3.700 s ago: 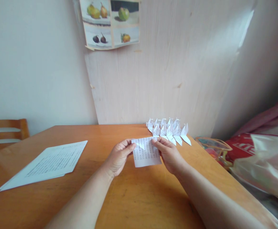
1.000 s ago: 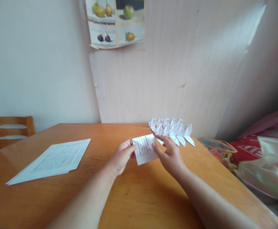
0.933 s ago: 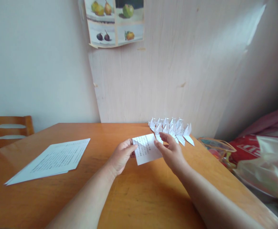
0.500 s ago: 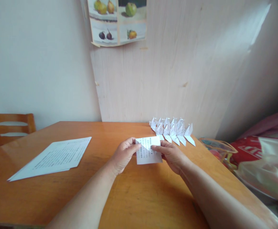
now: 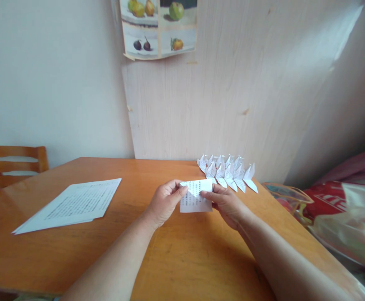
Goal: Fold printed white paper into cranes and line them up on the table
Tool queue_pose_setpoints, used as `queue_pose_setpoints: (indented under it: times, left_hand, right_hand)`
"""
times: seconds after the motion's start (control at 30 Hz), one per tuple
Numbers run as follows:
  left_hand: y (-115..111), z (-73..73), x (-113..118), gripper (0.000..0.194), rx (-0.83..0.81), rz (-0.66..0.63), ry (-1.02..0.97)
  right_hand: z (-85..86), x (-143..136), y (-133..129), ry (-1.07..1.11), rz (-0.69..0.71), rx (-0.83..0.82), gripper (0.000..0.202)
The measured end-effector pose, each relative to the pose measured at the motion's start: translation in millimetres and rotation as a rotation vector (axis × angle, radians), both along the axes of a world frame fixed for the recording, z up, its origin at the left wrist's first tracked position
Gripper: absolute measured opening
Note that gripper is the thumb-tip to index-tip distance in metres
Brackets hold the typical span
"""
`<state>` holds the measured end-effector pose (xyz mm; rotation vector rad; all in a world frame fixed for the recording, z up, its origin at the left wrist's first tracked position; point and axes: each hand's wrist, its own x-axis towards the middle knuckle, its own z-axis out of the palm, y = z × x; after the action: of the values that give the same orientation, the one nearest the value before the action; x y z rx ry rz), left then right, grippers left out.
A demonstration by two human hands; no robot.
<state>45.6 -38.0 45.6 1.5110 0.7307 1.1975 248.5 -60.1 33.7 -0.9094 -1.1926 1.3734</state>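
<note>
A small folded piece of printed white paper (image 5: 196, 204) is held up over the wooden table, between both hands. My left hand (image 5: 166, 202) pinches its upper left side, thumb on the front face. On the opposite side my right hand (image 5: 228, 204) grips the paper's right edge, also with the thumb in front. The fingers behind the paper are partly hidden. Just beyond the right hand, several folded paper figures (image 5: 229, 173) with pointed tips stand grouped in rows.
Printed sheets (image 5: 72, 205) lie stacked on the left of the wooden table (image 5: 182, 259). A wooden chair (image 5: 16, 161) stands at the far left. Bags (image 5: 335, 209) sit beyond the table's right edge. Fruit pictures (image 5: 160, 29) hang on the wall.
The view has shifted slightly. The thumbs have moved a little on the paper, and its lower edge looks a bit higher. Both hands still hold it.
</note>
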Motion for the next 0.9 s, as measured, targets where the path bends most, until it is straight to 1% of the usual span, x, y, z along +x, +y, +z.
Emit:
queue_pose_setpoints:
  times: [0.13,0.23,0.3,0.37,0.43,0.53,0.57,0.63,0.73,0.8,0.9]
  left_hand:
    - [0.4,-0.1,-0.1,0.026,0.014,0.01,0.021]
    - [0.8,-0.4,-0.3,0.026,0.023,0.015,0.032]
    - [0.9,-0.7,-0.4,0.026,0.021,0.014,0.03]
    - [0.9,-1.0,-0.5,0.026,0.013,0.003,0.022]
    - [0.8,-1.2,-0.6,0.026,0.01,-0.007,0.013]
    - [0.3,-1.0,-0.5,0.026,0.022,-0.005,0.02]
    - [0.0,-0.7,-0.4,0.026,0.028,0.0,0.028]
    - [-0.7,0.1,-0.1,0.025,0.042,0.01,0.042]
    - [-1.6,1.1,0.5,0.024,0.066,0.02,0.054]
    - [-1.8,1.1,0.8,0.023,0.067,0.028,0.059]
    - [-1.6,0.5,0.8,0.024,0.038,0.035,0.044]
  right_hand:
    - [0.4,0.5,0.3,-0.024,-0.012,-0.003,0.034]
    - [1.3,0.8,-0.2,-0.011,0.005,0.011,0.033]
    - [2.0,0.6,-0.5,-0.009,0.018,0.036,0.032]
    - [2.2,0.4,-0.3,-0.016,-0.001,0.079,0.035]
    - [1.6,0.7,0.7,-0.054,-0.08,0.14,0.044]
    - [0.3,2.1,2.4,-0.212,-0.281,0.293,0.058]
    - [0.0,2.7,2.5,-0.293,-0.349,0.369,0.058]
    - [-0.1,3.4,1.8,-0.468,-0.462,0.553,0.048]
    - [-0.2,2.7,-1.2,-0.664,-0.556,0.785,0.032]
    - [-0.6,1.2,-3.3,-0.733,-0.582,0.85,0.028]
    - [-0.3,-0.8,-5.4,-0.771,-0.589,0.863,0.026]
